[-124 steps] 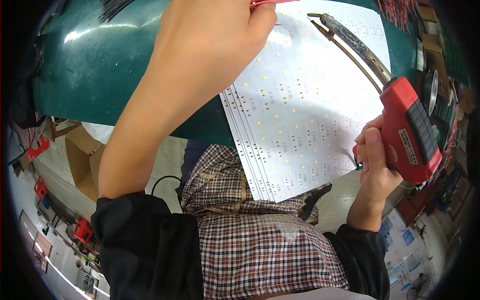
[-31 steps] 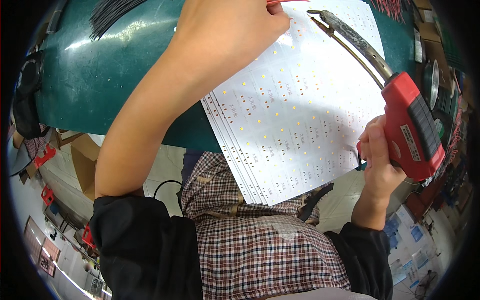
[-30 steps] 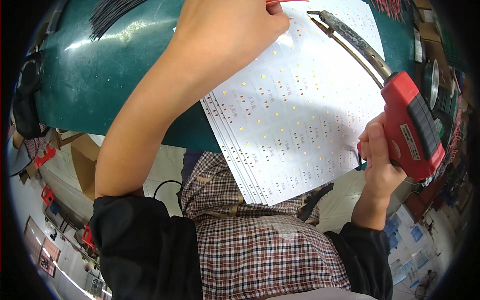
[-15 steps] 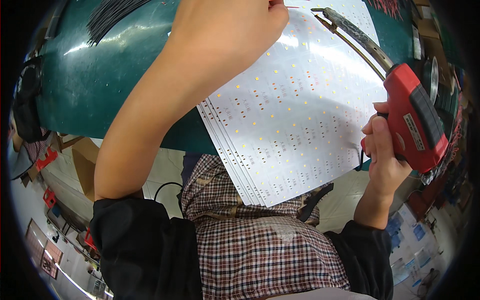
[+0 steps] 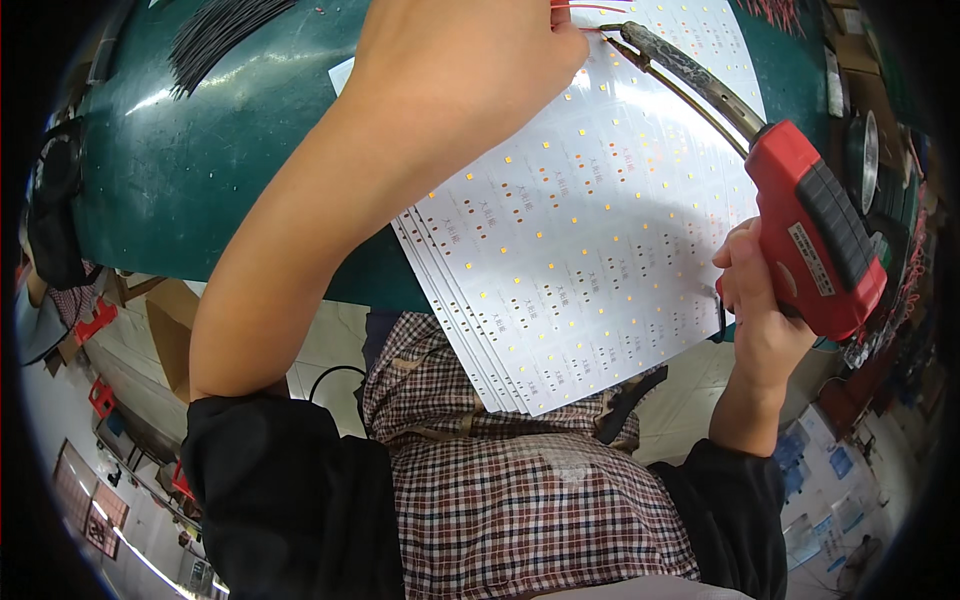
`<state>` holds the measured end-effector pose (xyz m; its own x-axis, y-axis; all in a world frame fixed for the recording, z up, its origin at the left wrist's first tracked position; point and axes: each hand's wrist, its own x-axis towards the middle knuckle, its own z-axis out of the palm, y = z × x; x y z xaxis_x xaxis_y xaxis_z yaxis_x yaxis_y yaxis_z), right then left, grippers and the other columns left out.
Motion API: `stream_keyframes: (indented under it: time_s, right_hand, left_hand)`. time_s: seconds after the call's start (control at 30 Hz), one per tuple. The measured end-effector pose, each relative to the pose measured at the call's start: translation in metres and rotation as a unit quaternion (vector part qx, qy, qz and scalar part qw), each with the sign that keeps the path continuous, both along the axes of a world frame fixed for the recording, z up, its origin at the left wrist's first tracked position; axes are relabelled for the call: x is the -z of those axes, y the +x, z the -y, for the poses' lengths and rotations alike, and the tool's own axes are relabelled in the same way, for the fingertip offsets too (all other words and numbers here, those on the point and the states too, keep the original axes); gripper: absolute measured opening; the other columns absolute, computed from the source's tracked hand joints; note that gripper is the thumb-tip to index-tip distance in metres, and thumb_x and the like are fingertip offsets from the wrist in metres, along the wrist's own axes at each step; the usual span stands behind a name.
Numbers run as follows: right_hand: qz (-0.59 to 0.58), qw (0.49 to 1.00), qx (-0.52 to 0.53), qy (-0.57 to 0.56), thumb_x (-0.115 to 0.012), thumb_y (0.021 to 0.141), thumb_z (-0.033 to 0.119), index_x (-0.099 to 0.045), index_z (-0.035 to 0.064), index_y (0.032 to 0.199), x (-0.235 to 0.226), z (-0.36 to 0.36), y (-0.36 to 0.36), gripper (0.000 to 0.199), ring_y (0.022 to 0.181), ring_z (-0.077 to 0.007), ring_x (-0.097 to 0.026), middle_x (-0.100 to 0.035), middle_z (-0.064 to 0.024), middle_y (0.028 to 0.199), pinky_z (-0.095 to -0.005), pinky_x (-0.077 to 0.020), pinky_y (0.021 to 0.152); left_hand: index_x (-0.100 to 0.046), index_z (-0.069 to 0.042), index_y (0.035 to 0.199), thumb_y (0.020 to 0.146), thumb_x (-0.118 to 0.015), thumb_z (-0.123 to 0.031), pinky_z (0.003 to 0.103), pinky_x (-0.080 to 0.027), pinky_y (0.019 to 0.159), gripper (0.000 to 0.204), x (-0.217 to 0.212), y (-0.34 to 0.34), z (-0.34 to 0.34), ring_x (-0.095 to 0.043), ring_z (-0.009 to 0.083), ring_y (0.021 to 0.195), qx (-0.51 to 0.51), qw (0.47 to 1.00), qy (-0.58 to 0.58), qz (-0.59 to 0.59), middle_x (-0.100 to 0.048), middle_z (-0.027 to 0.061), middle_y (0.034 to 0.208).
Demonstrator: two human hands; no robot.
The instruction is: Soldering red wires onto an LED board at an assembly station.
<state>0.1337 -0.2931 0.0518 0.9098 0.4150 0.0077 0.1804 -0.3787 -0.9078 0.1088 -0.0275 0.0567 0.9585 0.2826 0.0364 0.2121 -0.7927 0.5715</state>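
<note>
My right hand (image 5: pixel 762 295) is wrapped around the grip of a red and black soldering gun (image 5: pixel 808 225). Its dark metal tip and a thin feed tube beside it point up and left, close to the fingers of my left hand (image 5: pixel 480 65). That hand is closed near the top edge, and a thin red wire (image 5: pixel 595 7) sticks out from it; its fingertips are partly hidden. Beneath both hands lies a stack of white LED circuit boards (image 5: pixel 560 270), dotted with small yellow chips and overhanging the near table edge. The tip appears at the board's surface; contact is unclear.
A bundle of dark wires (image 5: pixel 215 40) lies on the green table (image 5: pixel 130 190) at the far left. Red wires (image 5: pixel 775 14) lie at the far right. An open cardboard box (image 5: pixel 172 335) stands below the left table edge. Clutter lines the right side.
The soldering gun has moved left and slightly down, bringing its tip beside my left fingers. My left hand has shifted slightly right and down, still closed. The top board has shifted slightly.
</note>
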Motion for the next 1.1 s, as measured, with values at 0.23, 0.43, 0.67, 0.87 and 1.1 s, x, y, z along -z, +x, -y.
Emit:
stream_keyframes:
  time_s: [0.23,0.43,0.67,0.87,1.1]
  right_hand:
    - [0.0,1.0,0.009,-0.016,-0.08,0.087,-0.003,-0.073,-0.0044,0.105,0.0,0.001,-0.002,0.02,0.07,-0.0137,-0.069,-0.074,-0.0085,0.087,-0.0272,-0.0562,0.063]
    - [0.01,0.999,0.006,-0.031,-0.081,0.086,-0.003,-0.073,-0.0045,0.103,0.002,0.008,-0.002,0.02,0.069,-0.0137,-0.069,-0.074,-0.0086,0.086,-0.0275,-0.0563,0.063]
    - [-0.015,0.998,0.043,0.039,-0.078,0.088,-0.003,-0.072,-0.0034,0.101,0.0,0.008,-0.003,0.014,0.063,-0.0104,-0.063,-0.072,-0.0071,0.08,-0.0248,-0.0503,0.056]
    - [-0.011,0.996,0.087,0.023,-0.076,0.091,0.005,-0.069,-0.0007,0.095,-0.006,0.004,0.002,0.01,0.052,-0.007,-0.054,-0.068,-0.0065,0.075,-0.0222,-0.0406,0.047]
    - [-0.026,0.994,0.076,0.077,-0.073,0.094,0.005,-0.064,-0.0024,0.095,-0.012,0.008,0.015,0.011,0.045,-0.005,-0.045,-0.065,-0.0085,0.072,-0.0231,-0.0356,0.043]
  left_hand:
    - [-0.065,0.008,0.082,0.085,-0.064,-0.011,0.048,-0.053,0.079,0.019,-0.003,0.0,0.002,-0.068,0.042,0.085,-0.007,1.0,0.009,-0.012,-0.067,0.0271,0.084]
    - [-0.066,0.007,0.082,0.084,-0.064,-0.011,0.048,-0.053,0.079,0.018,-0.001,0.002,0.001,-0.068,0.0418,0.086,-0.001,1.0,0.009,-0.01,-0.068,0.0266,0.085]
    - [-0.066,0.007,0.081,0.083,-0.064,-0.011,0.048,-0.053,0.079,0.019,0.005,-0.001,0.0,-0.068,0.0422,0.085,0.005,1.0,0.021,0.009,-0.068,0.0266,0.084]
    - [-0.067,0.007,0.083,0.085,-0.067,-0.012,0.043,-0.054,0.076,0.019,-0.025,0.006,0.004,-0.069,0.0348,0.075,-0.047,0.997,-0.028,-0.063,-0.071,0.0229,0.084]
    - [-0.071,0.002,0.092,0.091,-0.072,-0.015,0.028,-0.05,0.071,0.017,-0.012,0.016,-0.017,-0.063,0.0114,0.074,-0.036,0.962,-0.224,0.153,-0.071,0.0054,0.083]
